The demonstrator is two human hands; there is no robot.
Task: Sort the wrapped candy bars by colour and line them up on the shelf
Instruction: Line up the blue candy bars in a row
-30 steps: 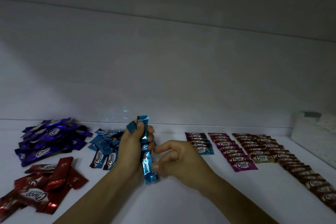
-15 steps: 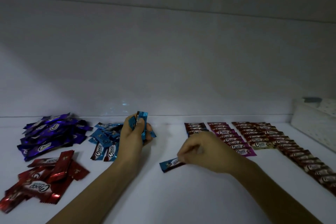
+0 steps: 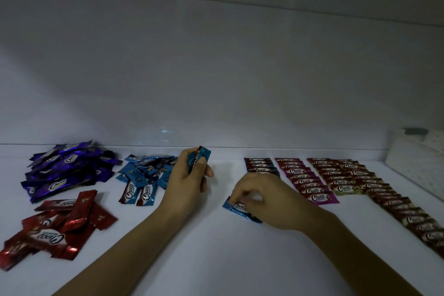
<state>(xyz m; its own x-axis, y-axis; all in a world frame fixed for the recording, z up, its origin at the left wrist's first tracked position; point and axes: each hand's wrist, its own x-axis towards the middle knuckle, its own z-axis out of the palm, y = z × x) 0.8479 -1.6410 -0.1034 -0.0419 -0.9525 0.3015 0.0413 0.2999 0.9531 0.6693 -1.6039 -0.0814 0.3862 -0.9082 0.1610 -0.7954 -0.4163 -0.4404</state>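
On the shelf (image 3: 240, 259): right hand (image 3: 266, 199) pinches a half-hidden blue candy bar (image 3: 234, 209).
Left hand (image 3: 185, 182): clutches blue bars (image 3: 205, 155), count unclear.

We have just one camera, worn on the head. It looks forward and down, close over the white shelf (image 3: 216, 262), and takes in the back wall (image 3: 216, 74) too.

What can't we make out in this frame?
Head view:
- count of held blue bars: left hand wraps them.
- lone blue bar: right hand covers its right half.
- leftmost lined row: near end behind the right hand.
- brown row: runs off the right edge.
- white container: cut by the right edge.
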